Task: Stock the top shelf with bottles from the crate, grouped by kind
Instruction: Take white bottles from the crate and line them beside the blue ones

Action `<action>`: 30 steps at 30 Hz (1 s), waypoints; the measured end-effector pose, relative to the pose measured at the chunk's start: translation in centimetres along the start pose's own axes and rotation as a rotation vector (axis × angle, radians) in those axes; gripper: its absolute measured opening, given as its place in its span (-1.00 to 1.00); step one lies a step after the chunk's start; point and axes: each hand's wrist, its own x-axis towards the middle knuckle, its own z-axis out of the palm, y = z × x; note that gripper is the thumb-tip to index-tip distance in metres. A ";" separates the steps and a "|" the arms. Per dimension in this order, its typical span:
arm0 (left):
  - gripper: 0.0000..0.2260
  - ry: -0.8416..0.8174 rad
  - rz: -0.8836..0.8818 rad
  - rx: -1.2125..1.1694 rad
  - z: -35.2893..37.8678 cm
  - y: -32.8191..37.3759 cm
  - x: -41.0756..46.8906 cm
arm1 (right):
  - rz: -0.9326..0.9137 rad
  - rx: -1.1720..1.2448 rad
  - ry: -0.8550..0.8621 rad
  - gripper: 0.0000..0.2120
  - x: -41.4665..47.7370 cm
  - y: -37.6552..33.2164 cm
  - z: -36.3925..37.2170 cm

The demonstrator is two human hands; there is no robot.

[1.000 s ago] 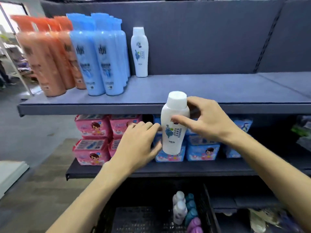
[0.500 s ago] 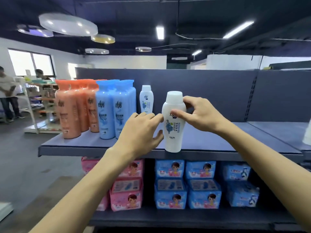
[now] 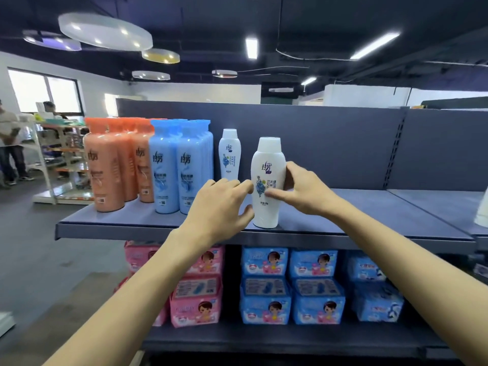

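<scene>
A white bottle [image 3: 268, 180] with a blue flower label stands upright near the front edge of the top shelf [image 3: 369, 215]. My right hand [image 3: 303, 191] grips its middle, thumb across the label and fingers behind. My left hand [image 3: 221, 204] holds its left side between curved fingertips and thumb. Farther back and to the left stands a matching white bottle [image 3: 229, 154]. Left of that are grouped blue bottles [image 3: 182, 167] and orange bottles [image 3: 111, 165]. The crate is out of view.
Below the top shelf, pink packs [image 3: 196, 299] and blue packs [image 3: 290, 286] fill the lower shelf. A white object [image 3: 482, 210] pokes in at the right edge. People [image 3: 10, 143] stand by another rack at the far left.
Both hands have lifted the white bottle from below the shelf edge and stood it on the top shelf. My right hand slid from the bottle's neck to its middle. The view tilted up.
</scene>
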 end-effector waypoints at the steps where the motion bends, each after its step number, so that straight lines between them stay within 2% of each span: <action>1: -0.72 -0.007 -0.002 -0.001 0.3 -0.1 -0.2 | 0.012 0.016 -0.019 -0.50 -0.5 0.4 0.6; 14: -0.74 -0.028 -0.005 -0.029 2.5 -1.3 0.3 | 0.072 0.065 0.044 -0.53 -0.3 1.3 3.6; 24: -0.73 -0.084 -0.026 0.007 4.3 -3.8 2.2 | 0.139 -0.011 -0.002 -0.56 3.2 1.3 4.9; 30: -0.75 -0.106 -0.062 -0.054 6.1 -4.7 2.7 | 0.155 0.001 0.001 -0.59 5.4 1.8 6.3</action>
